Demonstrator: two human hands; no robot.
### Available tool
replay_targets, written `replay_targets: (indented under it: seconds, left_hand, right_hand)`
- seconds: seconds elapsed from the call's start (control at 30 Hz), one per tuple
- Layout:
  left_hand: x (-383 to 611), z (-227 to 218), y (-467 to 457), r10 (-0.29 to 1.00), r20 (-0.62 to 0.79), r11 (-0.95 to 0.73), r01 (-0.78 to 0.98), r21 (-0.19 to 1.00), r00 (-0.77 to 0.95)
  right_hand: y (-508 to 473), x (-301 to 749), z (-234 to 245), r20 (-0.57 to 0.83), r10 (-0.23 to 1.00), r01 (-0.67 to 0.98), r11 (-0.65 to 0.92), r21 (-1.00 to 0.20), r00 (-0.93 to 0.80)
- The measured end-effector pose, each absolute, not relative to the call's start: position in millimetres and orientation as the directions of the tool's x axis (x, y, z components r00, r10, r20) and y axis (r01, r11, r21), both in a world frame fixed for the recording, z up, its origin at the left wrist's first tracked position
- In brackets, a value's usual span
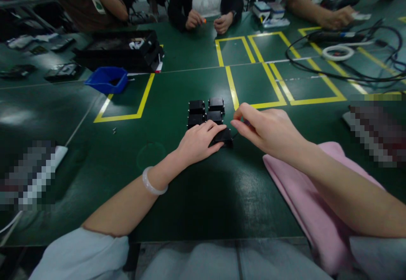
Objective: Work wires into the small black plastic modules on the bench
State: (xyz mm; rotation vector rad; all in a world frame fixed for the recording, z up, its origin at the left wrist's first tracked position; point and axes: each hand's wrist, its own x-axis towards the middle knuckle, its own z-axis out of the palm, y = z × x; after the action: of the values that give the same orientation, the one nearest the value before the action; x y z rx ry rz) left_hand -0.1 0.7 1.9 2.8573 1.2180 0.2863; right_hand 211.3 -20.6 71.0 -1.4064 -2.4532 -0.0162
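Note:
Several small black blocks [216, 104] with shiny pins or screws at their corners sit in two columns on the green table [203, 199]. My left hand [199, 141] lies over the nearest ones, hiding part of them. Its thumb and forefinger close about the near right block [224, 137]. Just right of that block, my right hand [264, 128] is raised a little, thumb and forefinger pinched together. A thin dark line runs from the block toward these fingers; what they hold is too small to tell.
Pink cloth [294, 178] lies under my right forearm. A blue bin [108, 80] and black trays [120, 47] stand at the back left, with tiny metal pieces [114, 131] nearer. Coiled black cable [344, 75] is at the right. Other people [206, 1] sit opposite.

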Motion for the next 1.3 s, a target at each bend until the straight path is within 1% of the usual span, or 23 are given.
replay_targets:
  seconds: [0.1,0.33,0.5,0.73,0.93,1.1,1.3]
  left_hand:
    - [-0.3,1.6,0.7,0.718,0.163,-0.694,0.714,0.092,0.677]
    - [-0.1,1.9,-0.1,0.721,0.164,-0.692,0.715,0.105,0.674]
    - [0.1,1.6,-0.1,0.723,0.166,-0.689,0.717,0.100,0.671]
    - [0.9,2.3,-0.3,0.722,0.158,-0.689,0.719,0.086,0.673]
    - [0.6,1.4,-0.4,0.720,0.171,-0.690,0.718,0.086,0.672]
    - [0.7,2.0,-0.1,0.721,0.160,-0.691,0.717,0.094,0.674]
    - [0.5,1.5,0.2,0.718,0.169,-0.694,0.713,0.099,0.676]
  right_hand:
    - [-19.5,210.5,69.9,0.275,0.840,0.849,0.513,-0.128,-0.467]
    - [-21.9,209.5,71.8,0.289,0.837,0.835,0.523,-0.174,-0.464]
    - [-20.6,211.4,70.9,0.270,0.844,0.854,0.506,-0.120,-0.463]
    - [-20.4,209.4,72.5,0.281,0.857,0.859,0.487,-0.162,-0.432]
    - [-20.0,211.7,72.1,0.265,0.858,0.863,0.486,-0.141,-0.440]
    - [-20.6,209.6,73.7,0.252,0.859,0.849,0.495,-0.184,-0.446]
    - [-20.0,211.4,72.3,0.270,0.855,0.859,0.491,-0.147,-0.443]
